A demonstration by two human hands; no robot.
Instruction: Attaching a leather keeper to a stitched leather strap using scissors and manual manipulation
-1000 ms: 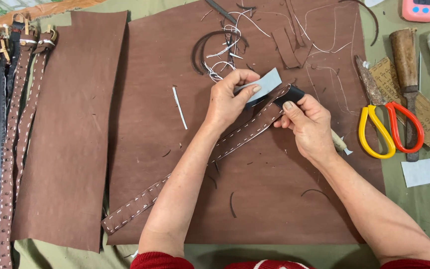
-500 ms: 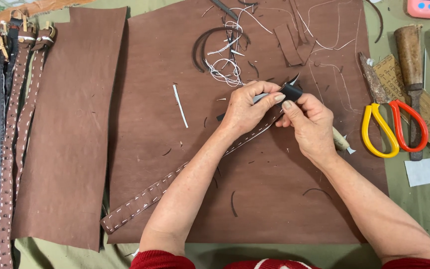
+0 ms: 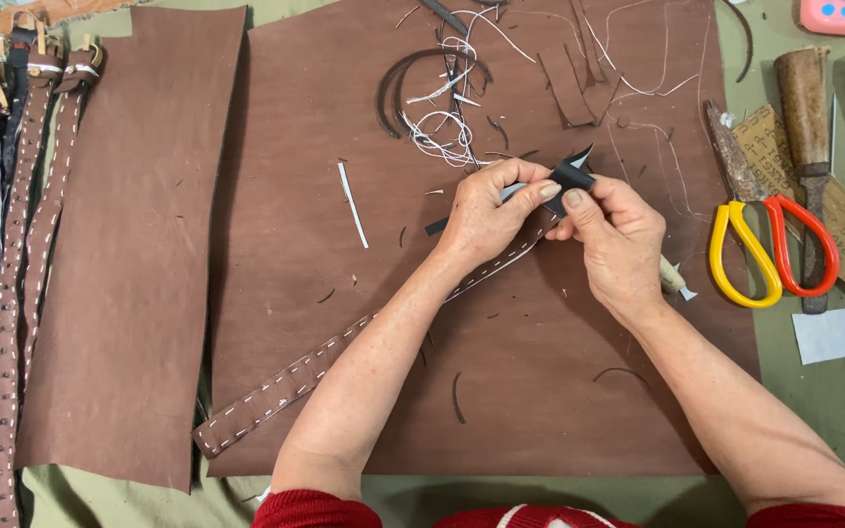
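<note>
Since a second ago, closed in tighter: left hand [image 3: 486, 210] and right hand [image 3: 618, 235] now pressed together over the small black leather piece [image 3: 571, 176], the pale grey slip seen earlier almost wholly hidden between the fingers. Left grip clamped on the black piece, thumb and forefinger pinched along its near edge. Right grip likewise clamped on it, thumb on top, pinching from the other side. Held just above the upper end of the stitched brown strap [image 3: 295, 376], which runs diagonally from beneath both hands down to the lower left across the large brown leather sheet [image 3: 540, 391]. Cannot tell whether black piece and strap touch.

Scattered above the hands: a tangle of white thread [image 3: 442, 132], thin dark offcuts, small brown leather scraps [image 3: 569, 83]. Lying apart to the left of the hands, a short white strip [image 3: 352, 203]. Just beside the right wrist, a pale tool tip [image 3: 675, 282], mostly hidden. Further right on the green worktop [image 3: 833, 411]: scissors with yellow and red handles [image 3: 770, 249], a wooden-handled tool [image 3: 806, 117], a white paper slip [image 3: 843, 330]. At far left, a second brown leather sheet [image 3: 129, 293] and a row of finished stitched belts [image 3: 2, 244].
</note>
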